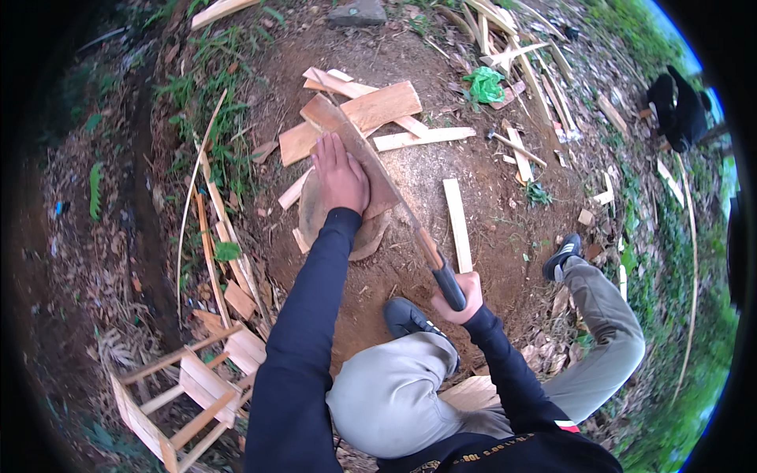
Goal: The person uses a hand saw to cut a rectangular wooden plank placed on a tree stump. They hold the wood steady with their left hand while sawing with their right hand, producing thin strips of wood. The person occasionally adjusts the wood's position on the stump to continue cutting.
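Observation:
My right hand [461, 299] is closed around the black grip of a machete [426, 243]. Its long, thin blade points away to the upper left, lying along the edge of a short wooden board [380, 194]. On that board's face rests my left hand [343, 175], fingers stretched out and lying flat, close to the blade. The thumb is hard to make out. Beneath the board is a round tree stump [314, 211], partly covered by the board and my hand.
Several planks [392, 104] lie crossed beyond the stump. A hammer [516, 148] and a loose strip [456, 225] are to the right. At the lower left stands a wooden frame [206, 386]. A green plastic bag [483, 84] lies farther off, near piled wood scraps [544, 87].

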Motion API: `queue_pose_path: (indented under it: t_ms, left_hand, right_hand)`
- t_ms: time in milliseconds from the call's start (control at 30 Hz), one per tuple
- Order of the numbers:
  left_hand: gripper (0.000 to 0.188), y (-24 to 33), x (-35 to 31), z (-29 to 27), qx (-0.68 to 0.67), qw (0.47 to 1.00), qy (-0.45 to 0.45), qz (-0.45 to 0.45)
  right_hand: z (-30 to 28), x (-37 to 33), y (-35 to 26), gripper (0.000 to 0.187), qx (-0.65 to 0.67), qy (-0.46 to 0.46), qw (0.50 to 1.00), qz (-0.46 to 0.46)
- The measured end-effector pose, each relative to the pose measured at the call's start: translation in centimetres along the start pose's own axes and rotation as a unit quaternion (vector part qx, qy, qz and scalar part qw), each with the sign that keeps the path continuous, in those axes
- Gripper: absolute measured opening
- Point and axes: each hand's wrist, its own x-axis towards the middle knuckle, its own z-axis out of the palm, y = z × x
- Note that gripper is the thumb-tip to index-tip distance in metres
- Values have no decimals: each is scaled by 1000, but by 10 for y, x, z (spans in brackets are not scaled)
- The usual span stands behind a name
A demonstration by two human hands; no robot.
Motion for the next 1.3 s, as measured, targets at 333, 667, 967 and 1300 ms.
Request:
queue_pose_path:
  t_ms: [333,667,967,1300]
  left_hand:
    - [51,-4,-1,-6,4,1000,3,-5]
    - [50,-2,-2,-6,11,1000,17,-5]
    - [49,0,0,-20,-38,998,-23,51]
    - [49,7,-6,-12,-11,1000,6,-12]
  right_hand:
    - [2,-17,10,19,-27,-12,1000,7]
    - [5,-35,7,21,-37,10,999,3]
    - [24,-15,-9,27,26,55,997,56]
    - [51,-1,-19,19,-36,60,998,-4]
